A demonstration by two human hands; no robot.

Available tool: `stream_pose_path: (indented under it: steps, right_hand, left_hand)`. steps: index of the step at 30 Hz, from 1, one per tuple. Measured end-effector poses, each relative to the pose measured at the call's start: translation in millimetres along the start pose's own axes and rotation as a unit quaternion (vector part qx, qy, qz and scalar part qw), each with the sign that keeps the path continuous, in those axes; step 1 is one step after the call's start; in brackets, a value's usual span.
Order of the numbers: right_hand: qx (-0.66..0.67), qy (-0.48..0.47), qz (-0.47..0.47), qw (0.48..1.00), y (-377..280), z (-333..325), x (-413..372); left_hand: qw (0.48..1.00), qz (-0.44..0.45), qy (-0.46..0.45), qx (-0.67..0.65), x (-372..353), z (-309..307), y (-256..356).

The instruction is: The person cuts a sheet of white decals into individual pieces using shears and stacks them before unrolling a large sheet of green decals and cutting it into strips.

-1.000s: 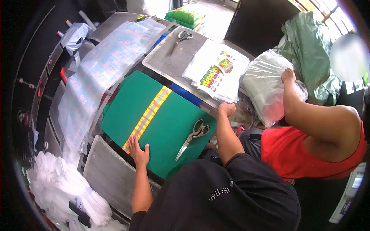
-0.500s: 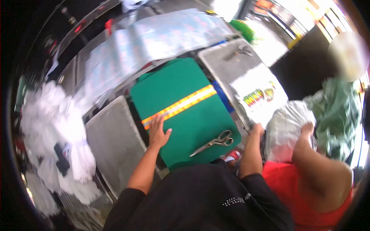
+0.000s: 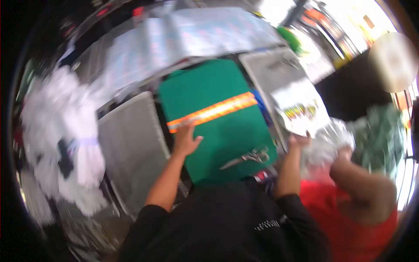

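My left hand (image 3: 187, 140) lies flat with fingers spread on a folded green cloth item (image 3: 203, 89), its fingertips on the orange-and-silver reflective strip (image 3: 222, 109) across it. Metal scissors (image 3: 246, 158) rest on the near right part of the green item, closer to me than the strip. My right hand (image 3: 298, 140) is at the right, beside a clear plastic bag (image 3: 334, 133) and just below a white printed plastic packet (image 3: 301, 100). Blur hides its fingers, so a grip cannot be made out.
A co-worker in a red top (image 3: 349, 227) sits close at my right, one hand (image 3: 345, 153) on the clear bag. Grey boards (image 3: 131, 144) flank the green item. White cloth (image 3: 80, 126) hangs at left; pale plastic sheeting (image 3: 192, 37) spans the back. Green plastic (image 3: 377, 139) lies far right.
The view has shifted, so the green item appears farther right and higher. My left hand stays on the strip. My right hand has turned, its fingers lifting beside the clear bag.
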State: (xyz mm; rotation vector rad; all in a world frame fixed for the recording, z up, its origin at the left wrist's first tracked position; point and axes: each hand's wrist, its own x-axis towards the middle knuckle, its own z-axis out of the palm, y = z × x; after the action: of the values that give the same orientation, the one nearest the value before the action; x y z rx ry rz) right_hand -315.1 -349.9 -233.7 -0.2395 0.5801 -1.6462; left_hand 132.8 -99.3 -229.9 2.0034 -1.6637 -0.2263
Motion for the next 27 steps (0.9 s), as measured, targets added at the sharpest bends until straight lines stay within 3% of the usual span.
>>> stream_pose_path:
  steps: [1, 3, 5, 7, 8, 11, 14, 15, 17, 21, 23, 25, 27]
  right_hand:
    - [0.050, 0.068, -0.014, 0.996, -5, 10, -8]
    - [-0.070, 0.168, -0.058, 0.982, -9, 54, -38]
    - [-0.050, 0.175, -0.071, 0.981, -28, 33, -35]
    - [-0.001, 0.120, 0.023, 0.992, -38, 30, -39]
    - [-0.037, 0.078, 0.020, 0.996, -38, 36, -46]
    - [-0.087, 0.136, 0.044, 0.986, -42, 56, -58]
    - [-0.129, 0.084, 0.069, 0.986, -40, -26, -6]
    - [-0.128, 0.081, 0.070, 0.986, -40, -26, -3]
    - [-0.277, 0.197, 0.156, 0.927, -41, -25, -3]
    - [-0.311, 0.239, 0.160, 0.906, -44, -13, -10]
    - [-0.334, 0.260, 0.142, 0.895, -34, -27, -7]
    - [-0.572, 0.244, -0.002, 0.783, -23, -47, 2]
    - [-0.434, 0.264, -0.024, 0.861, -13, -56, 5]
  left_hand:
    - [1.000, 0.017, -0.008, -0.013, 4, -9, 8]
    - [0.999, -0.011, -0.034, 0.036, 2, 1, 0]
    - [0.993, -0.044, -0.083, 0.066, -1, 1, -4]
    - [0.990, -0.057, -0.108, 0.069, -2, -2, -5]
    - [0.990, -0.053, -0.110, 0.072, -2, 3, -5]
    - [0.990, -0.049, -0.105, 0.086, -1, 2, -5]
    - [0.991, -0.055, -0.102, 0.074, -2, 0, -4]
    - [0.991, -0.052, -0.102, 0.075, -2, 2, -5]
    - [0.991, -0.048, -0.099, 0.077, -2, 1, -4]
    - [0.989, -0.089, -0.097, 0.065, 5, 1, 9]
    - [0.988, -0.104, -0.080, 0.075, 15, 4, 20]
    - [0.996, -0.090, -0.011, -0.021, 28, 14, 37]
    - [0.995, -0.061, 0.030, -0.073, 49, 25, 78]
